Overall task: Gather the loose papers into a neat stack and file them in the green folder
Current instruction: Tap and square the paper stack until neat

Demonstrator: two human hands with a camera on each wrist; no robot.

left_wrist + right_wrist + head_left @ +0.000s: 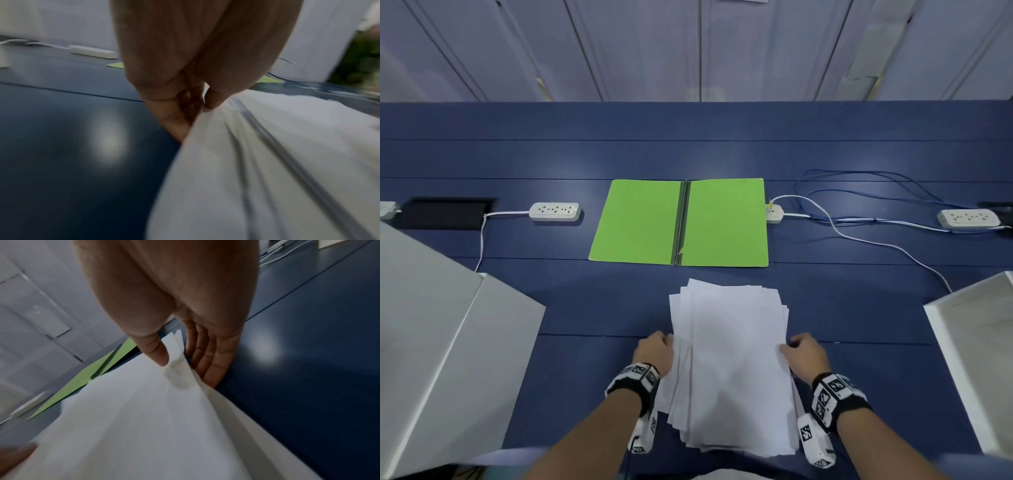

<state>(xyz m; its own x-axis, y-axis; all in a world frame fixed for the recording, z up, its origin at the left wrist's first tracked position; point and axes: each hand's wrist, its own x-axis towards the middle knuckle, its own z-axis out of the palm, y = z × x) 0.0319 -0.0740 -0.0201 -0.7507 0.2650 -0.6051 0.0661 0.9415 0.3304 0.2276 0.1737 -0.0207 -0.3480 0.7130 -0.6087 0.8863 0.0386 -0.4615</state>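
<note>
Nearest me, my left hand (654,353) and right hand (804,354) pinch opposite side edges of the uneven papers (729,359) on the blue desk (585,308). Beyond lies the green folder (678,222), open flat.

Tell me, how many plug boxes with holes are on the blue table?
3: one power strip left of the green folder, a small one touching its right edge, another far right. More may be hidden.
</note>
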